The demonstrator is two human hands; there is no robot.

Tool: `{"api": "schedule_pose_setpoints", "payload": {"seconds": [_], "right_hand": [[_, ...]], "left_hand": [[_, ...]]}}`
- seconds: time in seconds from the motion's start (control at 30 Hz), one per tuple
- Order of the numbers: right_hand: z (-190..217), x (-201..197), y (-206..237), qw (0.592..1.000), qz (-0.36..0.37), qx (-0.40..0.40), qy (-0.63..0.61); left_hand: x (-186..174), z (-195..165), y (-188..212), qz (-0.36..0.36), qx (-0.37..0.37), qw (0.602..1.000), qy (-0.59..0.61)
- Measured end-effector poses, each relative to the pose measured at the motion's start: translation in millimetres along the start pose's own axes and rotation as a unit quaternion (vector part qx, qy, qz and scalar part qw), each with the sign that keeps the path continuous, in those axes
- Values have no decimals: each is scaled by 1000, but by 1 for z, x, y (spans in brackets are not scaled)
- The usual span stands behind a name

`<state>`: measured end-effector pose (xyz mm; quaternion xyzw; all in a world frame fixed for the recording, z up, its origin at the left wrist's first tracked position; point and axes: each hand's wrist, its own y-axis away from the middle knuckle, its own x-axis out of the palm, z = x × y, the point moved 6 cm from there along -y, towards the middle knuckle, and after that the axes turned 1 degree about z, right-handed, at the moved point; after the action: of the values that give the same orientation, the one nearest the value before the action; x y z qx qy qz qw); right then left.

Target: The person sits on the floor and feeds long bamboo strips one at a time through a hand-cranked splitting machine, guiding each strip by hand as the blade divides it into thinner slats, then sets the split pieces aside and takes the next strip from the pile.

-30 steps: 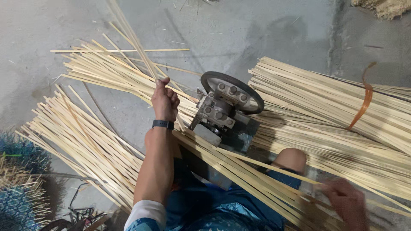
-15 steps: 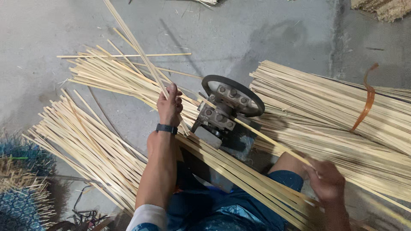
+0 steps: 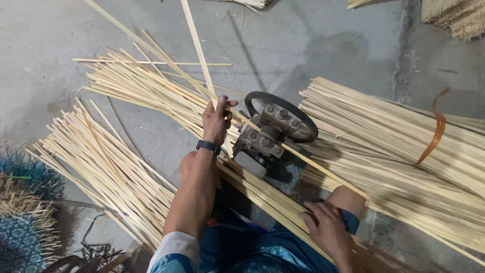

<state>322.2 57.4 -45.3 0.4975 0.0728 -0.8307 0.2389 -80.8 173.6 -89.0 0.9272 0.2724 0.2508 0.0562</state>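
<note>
The left hand grips a bamboo strip pointing away from the splitting machine. The right hand clasps another strip, running diagonally into the machine.

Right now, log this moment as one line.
left hand: grips strip past splitter | right hand: on strips by knee | bundle: tied, right

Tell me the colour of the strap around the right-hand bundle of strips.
Orange strap, clearest in the head view.
</note>
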Motion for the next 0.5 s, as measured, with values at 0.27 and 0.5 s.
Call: {"api": "schedule_pose_setpoints", "payload": {"seconds": [0.27,0.5], "right_hand": [[-25,10,14,992,-75,45,-96],[-144,-32,64,986,-87,-28,138]], "left_hand": [[-3,3,-3,-1,3,1000,26],[-21,4,-15,-9,10,999,45]]}}
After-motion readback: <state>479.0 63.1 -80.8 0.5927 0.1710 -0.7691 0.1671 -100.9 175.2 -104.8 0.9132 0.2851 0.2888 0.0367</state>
